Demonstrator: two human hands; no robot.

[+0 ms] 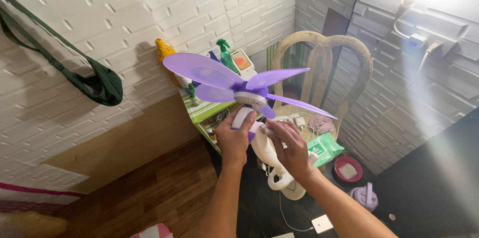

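Purple fan (244, 88) held up in front of the chair (324, 63), blades spread. My left hand (233, 140) has a closed grip on its white neck; right hand (292, 150) pinches a small cloth at the base. I'd keep the left firm and wipe lightly, clear of the blades.

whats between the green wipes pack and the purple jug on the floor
In the head view, a red bowl sits between the wipes pack and the purple jug, on the dark floor.
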